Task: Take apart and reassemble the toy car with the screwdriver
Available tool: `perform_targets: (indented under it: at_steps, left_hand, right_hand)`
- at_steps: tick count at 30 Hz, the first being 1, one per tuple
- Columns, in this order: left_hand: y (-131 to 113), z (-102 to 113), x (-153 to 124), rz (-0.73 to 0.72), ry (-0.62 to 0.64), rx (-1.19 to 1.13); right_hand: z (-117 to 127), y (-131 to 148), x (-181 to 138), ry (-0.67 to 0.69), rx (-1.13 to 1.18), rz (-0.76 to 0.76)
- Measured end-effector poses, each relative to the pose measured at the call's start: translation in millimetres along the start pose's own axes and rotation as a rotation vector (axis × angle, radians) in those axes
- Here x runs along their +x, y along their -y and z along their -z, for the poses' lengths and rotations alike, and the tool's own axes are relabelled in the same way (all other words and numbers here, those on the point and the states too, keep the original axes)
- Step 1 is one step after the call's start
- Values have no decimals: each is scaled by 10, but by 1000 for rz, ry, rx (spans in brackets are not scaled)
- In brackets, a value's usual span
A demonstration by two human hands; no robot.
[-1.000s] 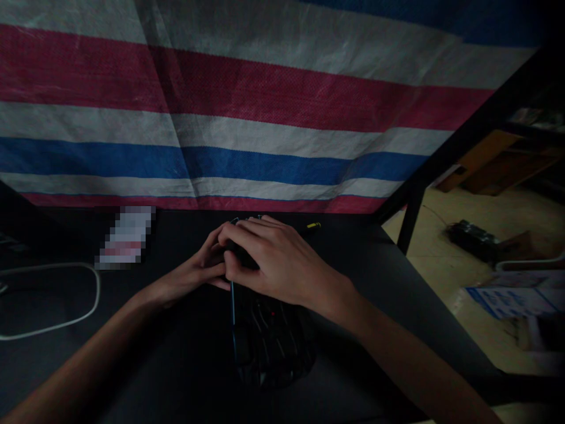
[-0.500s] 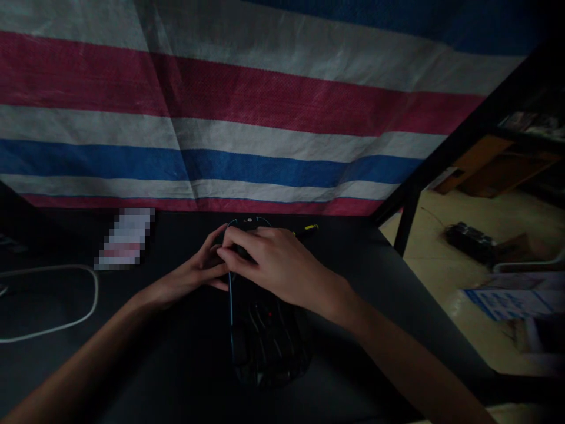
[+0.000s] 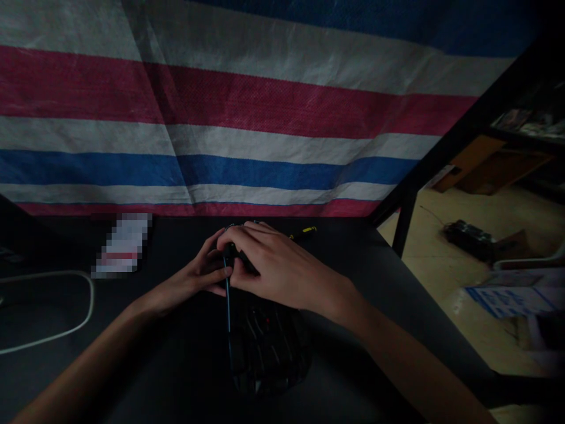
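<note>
A black object that looks like a toy car (image 3: pixel 269 347), with thin blue trim along its left side, lies lengthwise on the dark table. My left hand (image 3: pixel 205 274) is at its far left edge, fingers curled against the side. Over the far end reaches my right hand (image 3: pixel 278 262), its thumb and fingers bent around a small dark part near the left edge. Whether that part is a wheel or a loose piece, I cannot tell in the dim light. Much of the car's far end is hidden under the right hand. Just beyond that hand lies a yellow-and-black screwdriver (image 3: pixel 303 233).
A pixelated flat item (image 3: pixel 122 246) rests at the table's back left, and a white cable (image 3: pixel 92 300) loops at the left. Striped sheeting (image 3: pixel 265 106) hangs behind the table (image 3: pixel 392 306). On the floor to the right are a dark device (image 3: pixel 470 238) and boxes.
My right hand has shifted slightly, its thumb lower and more spread from the index finger. It now covers more of the car's far end. The view has tilted slightly.
</note>
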State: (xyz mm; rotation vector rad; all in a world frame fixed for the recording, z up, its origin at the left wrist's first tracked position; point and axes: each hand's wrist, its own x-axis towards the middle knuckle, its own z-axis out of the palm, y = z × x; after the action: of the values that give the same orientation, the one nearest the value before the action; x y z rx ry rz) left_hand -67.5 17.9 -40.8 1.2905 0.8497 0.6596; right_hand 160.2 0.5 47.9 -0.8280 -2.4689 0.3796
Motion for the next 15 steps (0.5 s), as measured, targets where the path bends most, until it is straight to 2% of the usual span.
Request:
perform_targets:
  at_steps: [2, 7, 12, 15]
  left_hand:
    - [7, 5, 2, -22, 11, 0]
    - [2, -16, -6, 5, -24, 17]
    - [-26, -50, -25, 16, -37, 21]
    - [-19, -46, -23, -3, -36, 18]
  right_hand:
    - [7, 9, -4, -9, 1, 2]
    - [-47, 14, -3, 22, -104, -118]
    - [-81, 5, -4, -18, 40, -22]
    - [-28, 18, -12, 9, 110, 0]
